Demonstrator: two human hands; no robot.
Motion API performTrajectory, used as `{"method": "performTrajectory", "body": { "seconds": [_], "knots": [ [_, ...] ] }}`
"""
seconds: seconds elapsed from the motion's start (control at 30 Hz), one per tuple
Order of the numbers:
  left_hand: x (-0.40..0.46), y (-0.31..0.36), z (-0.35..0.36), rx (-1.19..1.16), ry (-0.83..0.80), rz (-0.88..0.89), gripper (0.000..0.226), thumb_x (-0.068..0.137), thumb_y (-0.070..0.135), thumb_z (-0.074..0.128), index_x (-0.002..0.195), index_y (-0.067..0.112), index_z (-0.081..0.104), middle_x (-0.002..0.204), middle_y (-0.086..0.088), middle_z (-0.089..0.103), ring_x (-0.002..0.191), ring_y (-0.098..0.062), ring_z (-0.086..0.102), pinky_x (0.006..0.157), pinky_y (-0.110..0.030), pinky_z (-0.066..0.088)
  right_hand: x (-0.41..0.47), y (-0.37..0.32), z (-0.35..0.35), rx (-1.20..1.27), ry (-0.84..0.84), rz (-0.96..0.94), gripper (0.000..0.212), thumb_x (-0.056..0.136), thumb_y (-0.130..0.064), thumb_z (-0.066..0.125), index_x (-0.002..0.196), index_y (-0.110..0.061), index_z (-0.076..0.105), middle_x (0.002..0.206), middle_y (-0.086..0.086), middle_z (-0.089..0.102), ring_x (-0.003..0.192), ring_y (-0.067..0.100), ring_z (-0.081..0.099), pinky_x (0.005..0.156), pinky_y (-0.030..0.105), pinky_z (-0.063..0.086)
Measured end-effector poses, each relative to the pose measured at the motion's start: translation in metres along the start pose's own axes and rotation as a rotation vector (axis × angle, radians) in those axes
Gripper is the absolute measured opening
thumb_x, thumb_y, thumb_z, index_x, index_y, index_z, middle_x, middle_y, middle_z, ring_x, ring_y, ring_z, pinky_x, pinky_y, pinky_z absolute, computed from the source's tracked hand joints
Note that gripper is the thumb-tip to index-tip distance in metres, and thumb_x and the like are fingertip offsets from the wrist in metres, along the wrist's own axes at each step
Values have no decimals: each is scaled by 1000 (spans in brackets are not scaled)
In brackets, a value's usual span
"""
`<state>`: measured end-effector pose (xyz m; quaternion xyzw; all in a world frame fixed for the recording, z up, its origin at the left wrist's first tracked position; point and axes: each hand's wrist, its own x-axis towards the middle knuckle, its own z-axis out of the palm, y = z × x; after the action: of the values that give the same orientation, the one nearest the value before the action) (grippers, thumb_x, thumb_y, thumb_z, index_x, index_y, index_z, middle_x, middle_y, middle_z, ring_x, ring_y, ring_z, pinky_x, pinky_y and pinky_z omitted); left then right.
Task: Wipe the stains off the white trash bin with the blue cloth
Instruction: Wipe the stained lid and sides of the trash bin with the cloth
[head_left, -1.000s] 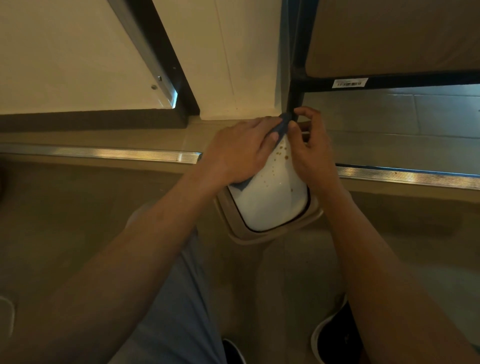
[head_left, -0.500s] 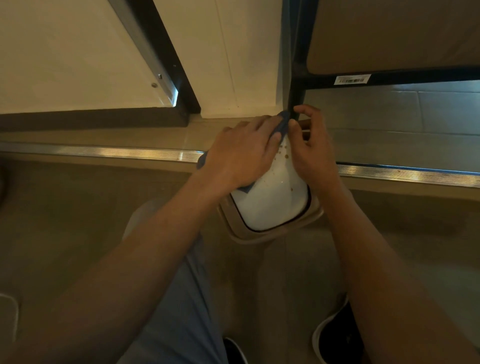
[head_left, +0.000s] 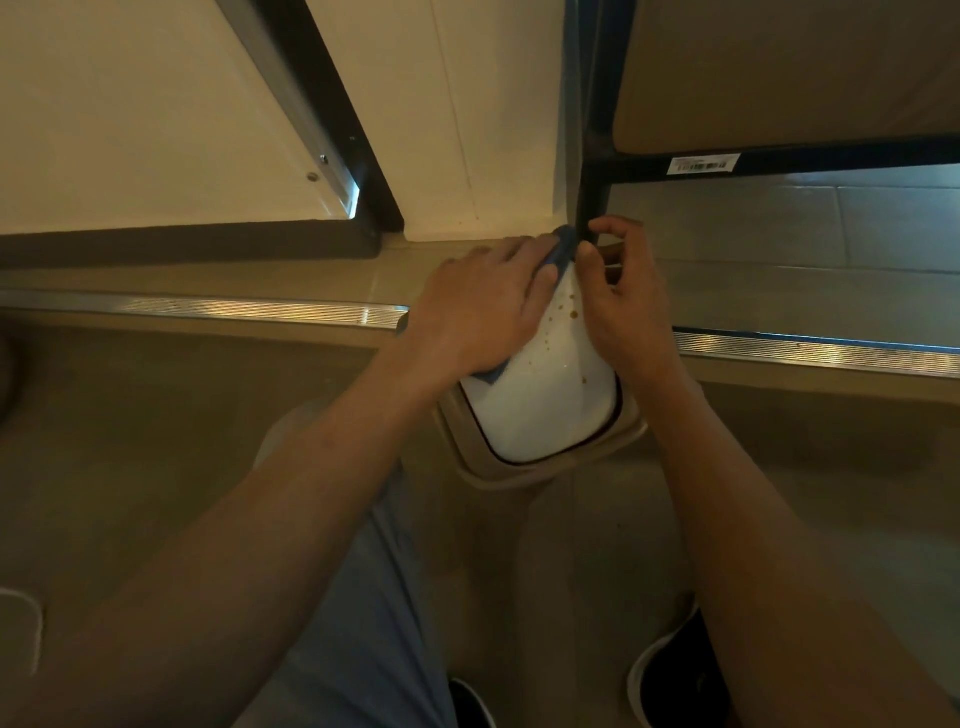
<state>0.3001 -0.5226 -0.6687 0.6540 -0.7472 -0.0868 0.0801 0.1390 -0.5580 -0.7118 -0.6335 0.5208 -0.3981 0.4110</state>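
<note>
The white trash bin (head_left: 545, 410) is seen from above on the floor, with brown stains (head_left: 566, 312) speckled across its upper face. My left hand (head_left: 478, 312) lies flat on the blue cloth (head_left: 563, 244) and presses it against the bin's left side. Only the cloth's edges peek out around the hand. My right hand (head_left: 623, 301) grips the bin's right edge, fingers curled near its far end.
A black furniture leg (head_left: 589, 197) stands just behind the bin. A metal threshold strip (head_left: 208, 309) crosses the floor. The bin's beige rim (head_left: 519, 475) faces me. My knee (head_left: 363, 597) and a dark shoe (head_left: 670, 680) are below.
My left hand has shifted slightly along the bin with the cloth under it. My right hand keeps its hold on the bin's edge.
</note>
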Motion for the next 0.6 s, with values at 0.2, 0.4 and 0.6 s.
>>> {"method": "performTrajectory", "body": {
  "seconds": [0.2, 0.4, 0.6],
  "knots": [
    [-30, -45, -8, -199, -57, 125, 52, 106, 50, 32, 155, 35, 33, 156, 6, 43, 136, -20, 46, 107, -39, 40, 0, -1, 2, -18, -12, 6, 32, 105, -36, 48, 136, -28, 44, 97, -19, 56, 84, -18, 55, 73, 10, 45],
    [15, -24, -7, -188, -131, -157, 45, 109, 44, 26, 142, 28, 52, 130, -7, 65, 110, -27, 61, 91, -40, 49, -4, -3, 1, -7, -18, 2, 30, 105, -37, 47, 133, -28, 44, 96, -21, 55, 85, -15, 56, 78, 21, 50],
    [-14, -27, -7, -238, 3, 197, 42, 104, 41, 43, 142, 23, 45, 135, -1, 56, 114, -19, 56, 87, -34, 43, -4, -4, 1, -8, 7, -18, 30, 104, -35, 49, 133, -27, 45, 102, -16, 59, 91, -5, 59, 86, 32, 55]
  ]
}}
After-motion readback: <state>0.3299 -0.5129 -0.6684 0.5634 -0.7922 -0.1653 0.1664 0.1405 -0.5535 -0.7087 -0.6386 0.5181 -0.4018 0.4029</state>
